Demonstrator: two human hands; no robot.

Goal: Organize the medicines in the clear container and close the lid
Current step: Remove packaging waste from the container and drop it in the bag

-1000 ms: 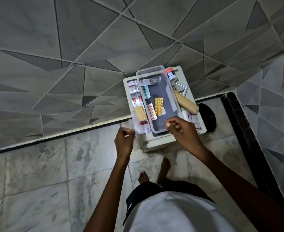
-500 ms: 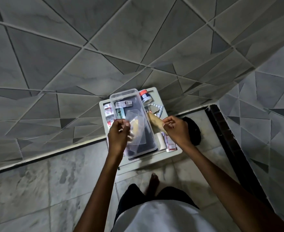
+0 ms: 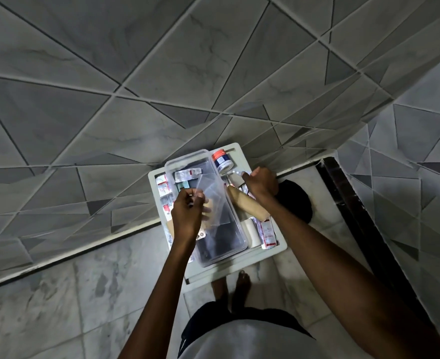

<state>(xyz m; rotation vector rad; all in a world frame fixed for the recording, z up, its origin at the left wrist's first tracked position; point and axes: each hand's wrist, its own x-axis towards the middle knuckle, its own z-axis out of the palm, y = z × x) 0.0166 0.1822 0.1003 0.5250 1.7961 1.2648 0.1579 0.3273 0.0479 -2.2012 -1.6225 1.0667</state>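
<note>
A clear container [image 3: 239, 230] lies open on a small white table [image 3: 278, 248]. Inside it are a silver blister strip [image 3: 187, 174] at the far end and more packs under my hand. My left hand [image 3: 187, 213] pinches a clear plastic piece [image 3: 213, 196] and holds it tilted over the container's middle. My right hand [image 3: 261, 182] is right of the container, its fingers closed on a silvery blister strip [image 3: 233, 173] beside an orange-lidded jar [image 3: 222, 160]. A tan roll [image 3: 247, 206] lies just below that hand.
Red-and-white medicine packs [image 3: 163, 186] line the table left of the container, and a boxed pack [image 3: 268, 233] lies on its right. A black round object [image 3: 300, 203] sits on the floor to the right. The tiled wall stands close behind the table. My bare foot [image 3: 242, 281] is at the table's front.
My left hand picked up the clear plastic piece and raised it over the container. My right hand left the container's near rim and moved to the strip by the jar.
</note>
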